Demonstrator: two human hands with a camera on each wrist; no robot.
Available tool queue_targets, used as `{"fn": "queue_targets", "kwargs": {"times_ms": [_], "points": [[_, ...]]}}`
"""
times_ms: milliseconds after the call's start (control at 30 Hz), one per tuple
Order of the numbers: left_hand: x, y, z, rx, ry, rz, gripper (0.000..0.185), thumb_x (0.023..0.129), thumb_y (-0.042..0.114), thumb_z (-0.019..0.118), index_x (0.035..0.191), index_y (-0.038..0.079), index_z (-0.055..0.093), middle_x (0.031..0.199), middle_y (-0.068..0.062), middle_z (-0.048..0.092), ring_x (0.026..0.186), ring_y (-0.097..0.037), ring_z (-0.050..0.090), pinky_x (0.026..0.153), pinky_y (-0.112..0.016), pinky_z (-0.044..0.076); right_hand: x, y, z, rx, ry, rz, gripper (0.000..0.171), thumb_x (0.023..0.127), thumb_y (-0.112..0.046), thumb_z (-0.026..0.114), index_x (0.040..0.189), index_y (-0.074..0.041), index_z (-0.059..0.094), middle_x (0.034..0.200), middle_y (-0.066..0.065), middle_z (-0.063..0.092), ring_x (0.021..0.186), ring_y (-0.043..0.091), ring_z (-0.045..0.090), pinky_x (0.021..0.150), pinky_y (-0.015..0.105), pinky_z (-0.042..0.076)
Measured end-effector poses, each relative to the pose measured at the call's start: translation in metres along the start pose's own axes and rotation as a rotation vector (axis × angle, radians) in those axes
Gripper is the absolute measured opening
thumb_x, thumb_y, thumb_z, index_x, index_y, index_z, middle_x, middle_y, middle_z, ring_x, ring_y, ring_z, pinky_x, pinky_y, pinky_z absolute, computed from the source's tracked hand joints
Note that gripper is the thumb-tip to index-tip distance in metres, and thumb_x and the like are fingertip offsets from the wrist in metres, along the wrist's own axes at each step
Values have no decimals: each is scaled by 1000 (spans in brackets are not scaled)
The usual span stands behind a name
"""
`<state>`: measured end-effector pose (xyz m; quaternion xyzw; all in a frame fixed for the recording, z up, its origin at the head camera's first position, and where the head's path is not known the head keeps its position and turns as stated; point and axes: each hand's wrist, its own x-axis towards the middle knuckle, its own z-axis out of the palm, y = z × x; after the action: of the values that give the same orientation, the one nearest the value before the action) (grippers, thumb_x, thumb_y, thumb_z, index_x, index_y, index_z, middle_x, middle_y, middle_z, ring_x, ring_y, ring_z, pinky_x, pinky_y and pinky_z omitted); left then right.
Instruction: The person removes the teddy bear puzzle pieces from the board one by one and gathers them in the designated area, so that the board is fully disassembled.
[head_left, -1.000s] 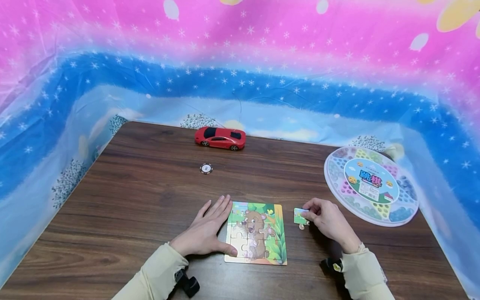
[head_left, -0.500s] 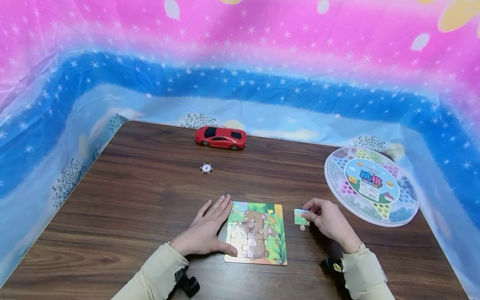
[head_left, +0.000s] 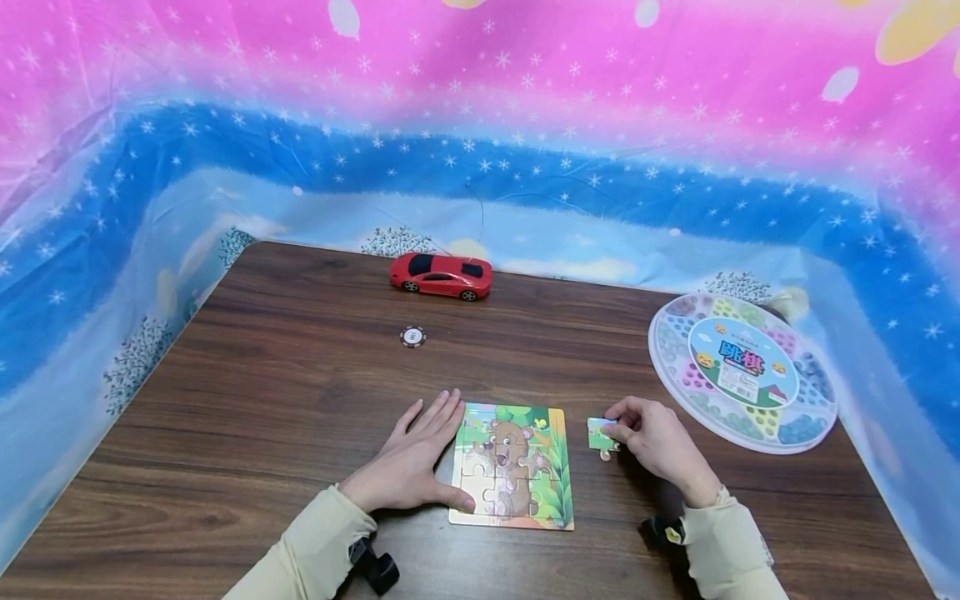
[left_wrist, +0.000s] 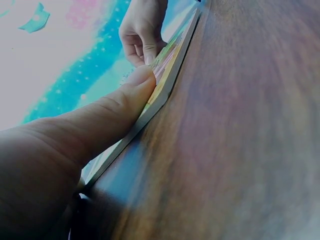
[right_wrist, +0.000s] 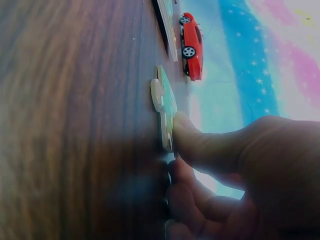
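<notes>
head | left hand (head_left: 411, 462) flat, fingers straight, steadying puzzle board (head_left: 514, 465); right hand (head_left: 657, 442) pinches loose piece (head_left: 602, 436)

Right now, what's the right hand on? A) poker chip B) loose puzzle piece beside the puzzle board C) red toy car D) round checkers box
B: the right hand pinches the loose puzzle piece on the table just right of the puzzle board; the right wrist view shows fingertips on the piece's edge, with the red toy car far off.
</notes>
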<state>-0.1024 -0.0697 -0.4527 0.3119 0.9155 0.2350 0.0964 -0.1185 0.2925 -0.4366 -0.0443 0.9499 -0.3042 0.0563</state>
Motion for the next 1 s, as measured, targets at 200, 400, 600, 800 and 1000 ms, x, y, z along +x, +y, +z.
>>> {"fn": "queue_targets", "kwargs": {"times_ms": [200, 400, 600, 800, 1000], "points": [[1, 0, 0, 2, 2, -6, 127, 68, 73, 70, 155, 1, 13, 162, -13, 7, 149, -24, 3, 117, -48, -1, 0, -1, 1, -3, 11, 4, 8, 91, -18, 69, 95, -11, 69, 70, -2, 59, 58, 14, 49, 51, 28, 42], [1, 0, -1, 11, -2, -5, 126, 68, 73, 69, 155, 1, 14, 162, -13, 7, 149, -25, 3, 117, -49, -1, 1, -2, 4, -4, 23, 11, 6, 91, -17, 69, 94, -12, 68, 69, -2, 58, 58, 15, 49, 51, 27, 42], [1, 0, -1, 6, 0, -1, 126, 68, 74, 69, 155, 1, 14, 162, -13, 7, 149, -25, 3, 117, -50, -1, 0, -4, 4, 7, 34, 5, 6, 91, -16, 70, 92, -11, 68, 68, -2, 59, 57, 15, 50, 50, 27, 42], [0, -1, 1, -17, -4, -9, 126, 68, 73, 70, 155, 2, 12, 162, -12, 6, 149, -23, 1, 117, -47, -2, 0, -3, 6, 7, 46, 0, 8, 90, -15, 71, 92, -9, 67, 69, -2, 57, 59, 14, 50, 52, 26, 43], [0, -1, 1, -24, -7, -9, 126, 68, 74, 69, 155, 3, 12, 162, -12, 5, 149, -22, 0, 117, -47, -2, 0, -12, 9, -24, 153, -64, 10, 86, -10, 74, 92, -11, 66, 77, -1, 56, 67, 14, 51, 58, 27, 44]]}}
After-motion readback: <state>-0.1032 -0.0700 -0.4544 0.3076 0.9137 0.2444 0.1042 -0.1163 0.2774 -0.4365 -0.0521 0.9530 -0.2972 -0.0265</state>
